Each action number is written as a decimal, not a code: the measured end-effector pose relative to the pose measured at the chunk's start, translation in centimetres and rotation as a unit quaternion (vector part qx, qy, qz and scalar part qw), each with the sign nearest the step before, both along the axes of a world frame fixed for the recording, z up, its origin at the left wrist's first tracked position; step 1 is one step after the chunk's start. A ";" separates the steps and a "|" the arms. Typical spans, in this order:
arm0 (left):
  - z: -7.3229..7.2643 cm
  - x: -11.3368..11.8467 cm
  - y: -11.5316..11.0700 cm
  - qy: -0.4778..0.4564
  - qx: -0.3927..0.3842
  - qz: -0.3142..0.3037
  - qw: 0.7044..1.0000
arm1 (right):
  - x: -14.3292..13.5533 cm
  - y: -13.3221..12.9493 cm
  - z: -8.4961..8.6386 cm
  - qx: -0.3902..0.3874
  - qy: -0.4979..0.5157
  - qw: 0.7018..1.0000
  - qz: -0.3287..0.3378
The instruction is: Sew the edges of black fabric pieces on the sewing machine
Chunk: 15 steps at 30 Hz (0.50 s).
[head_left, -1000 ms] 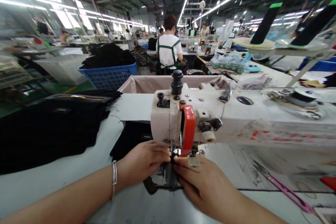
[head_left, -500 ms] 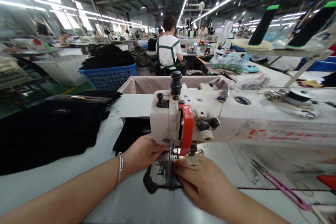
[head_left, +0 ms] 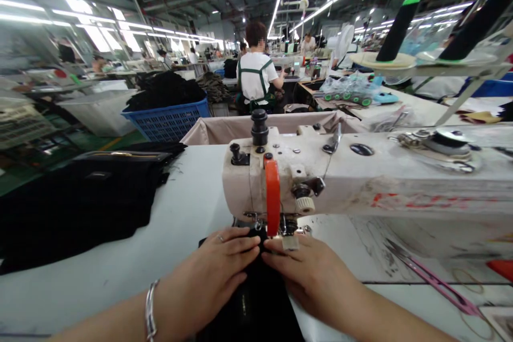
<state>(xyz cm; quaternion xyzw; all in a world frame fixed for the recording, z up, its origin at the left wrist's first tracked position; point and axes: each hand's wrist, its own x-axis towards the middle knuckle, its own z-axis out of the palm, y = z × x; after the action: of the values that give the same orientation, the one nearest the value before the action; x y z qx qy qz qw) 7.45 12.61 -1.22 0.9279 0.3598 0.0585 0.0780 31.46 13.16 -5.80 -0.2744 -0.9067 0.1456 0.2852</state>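
Note:
A black fabric piece [head_left: 252,299] lies under the needle area of a white sewing machine [head_left: 336,171] and reaches down to the near edge of the view. My left hand [head_left: 212,272], with a ring and a silver bracelet, rests flat on the fabric's left side, fingers spread toward the presser foot. On the other side, my right hand [head_left: 308,272] lies on the fabric's right edge beside the foot, its fingers stretched out and its thumb hidden. The orange guard [head_left: 272,195] stands between and above the fingertips.
Stacked black pieces [head_left: 80,197] lie on the left of the table. Pink-handled scissors [head_left: 441,283] lie at right. Behind are a blue basket [head_left: 168,120], a pinkish cloth bin [head_left: 216,129], thread cones [head_left: 398,32] and a seated person [head_left: 256,69].
The black fabric has moved from behind the machine head to the front, under my hands. My left hand has come nearer and opened out flat. My right hand has barely moved.

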 end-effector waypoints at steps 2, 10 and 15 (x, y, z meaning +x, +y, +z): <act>-0.9 -0.1 -1.0 0.014 0.060 0.005 0.998 | -0.1 0.0 -0.2 0.014 0.005 1.000 0.002; -3.1 2.0 -1.7 0.067 0.197 -0.029 0.978 | -0.3 -0.6 -0.5 0.027 0.004 1.000 -0.012; -4.5 0.6 -0.4 0.034 0.183 -0.038 0.982 | -0.8 -0.9 -0.5 0.028 -0.017 0.999 -0.024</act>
<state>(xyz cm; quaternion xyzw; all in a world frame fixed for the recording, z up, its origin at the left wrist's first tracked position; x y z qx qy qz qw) 8.08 12.24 -5.69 0.9411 0.3097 0.0884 -0.1031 30.67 12.28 -6.28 -0.2906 -0.9083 0.1085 0.2807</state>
